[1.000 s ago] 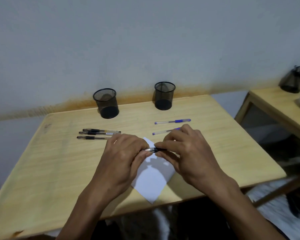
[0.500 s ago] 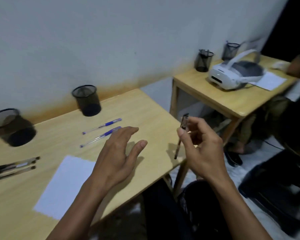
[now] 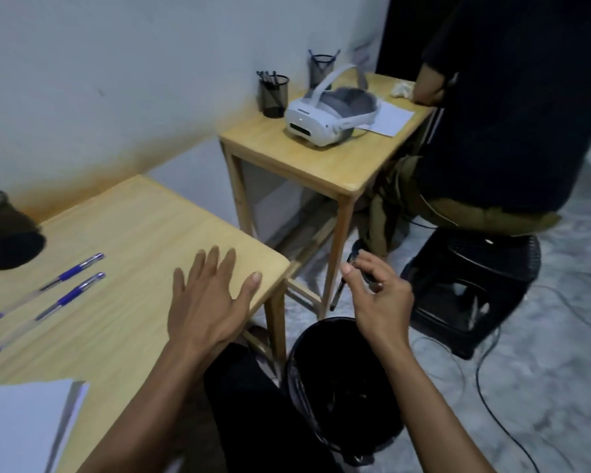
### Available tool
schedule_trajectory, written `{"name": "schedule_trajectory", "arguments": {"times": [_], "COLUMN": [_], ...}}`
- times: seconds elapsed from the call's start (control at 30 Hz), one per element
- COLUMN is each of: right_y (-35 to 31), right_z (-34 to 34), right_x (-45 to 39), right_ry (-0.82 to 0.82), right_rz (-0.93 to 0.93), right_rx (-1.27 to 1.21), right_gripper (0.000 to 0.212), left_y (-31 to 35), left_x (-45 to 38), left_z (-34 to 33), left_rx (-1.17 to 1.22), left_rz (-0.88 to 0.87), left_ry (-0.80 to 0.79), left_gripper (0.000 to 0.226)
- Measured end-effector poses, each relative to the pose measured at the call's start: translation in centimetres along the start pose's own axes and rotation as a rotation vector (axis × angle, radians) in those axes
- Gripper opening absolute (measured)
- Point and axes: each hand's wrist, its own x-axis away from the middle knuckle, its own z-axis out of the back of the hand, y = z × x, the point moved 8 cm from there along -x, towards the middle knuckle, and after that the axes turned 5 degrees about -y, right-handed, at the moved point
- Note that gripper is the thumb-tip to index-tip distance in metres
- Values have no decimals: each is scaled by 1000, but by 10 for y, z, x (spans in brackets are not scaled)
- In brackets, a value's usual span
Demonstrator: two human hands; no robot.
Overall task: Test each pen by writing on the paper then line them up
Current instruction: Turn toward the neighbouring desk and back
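Note:
My right hand (image 3: 376,298) pinches a black pen (image 3: 342,283) off the table's right side, above a black waste bin (image 3: 338,387); the pen hangs nearly upright, tip down. Fingers spread, my left hand (image 3: 209,298) hovers flat over the right corner of the wooden table (image 3: 144,233), holding nothing. Two blue pens (image 3: 48,285) lie side by side at the left of the table. A corner of the white paper (image 3: 21,431) shows at the bottom left.
A black mesh cup (image 3: 4,233) stands at the far left. A second small table (image 3: 321,158) to the right carries a white headset (image 3: 331,114), two mesh pen cups and paper. Another person sits there on a black stool (image 3: 471,285). Cables cross the floor.
My view has swung far to the right. My right hand carried the black pen off the table to above the waste bin. My left hand let go and opened flat.

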Motion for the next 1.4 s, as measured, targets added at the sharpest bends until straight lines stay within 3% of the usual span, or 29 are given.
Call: {"name": "schedule_trajectory", "arguments": {"times": [0.23,0.43,0.7,1.0,1.1,1.27,1.4], "right_y": [38,47,47,29,19,-19,-56], "right_z": [6,9,2,-22,-37,-79,-130], "right_x": [12,14,12,5,2,4,20], "right_ry": [23,0,-28,-116,-185,-358,-534], "right_rz": [-155,-216,-245,-227,-216,-135,-57], "right_rx": [6,30,3,-70,-122,-222,-274], "right_gripper": [7,51,64,53,52,35,32], "left_y": [-3,-4,-3,-3,-5,-20,-51], "left_x": [0,-1,1,5,7,28,67], "left_z": [0,-1,1,8,17,55,92], "left_rx": [-63,-77,-56,9,107,423,453], "left_rz": [3,-2,4,12,36,64,73], "left_ry": [-1,4,12,55,80,230,376], "left_gripper": [83,85,91,82,69,46,43]}}
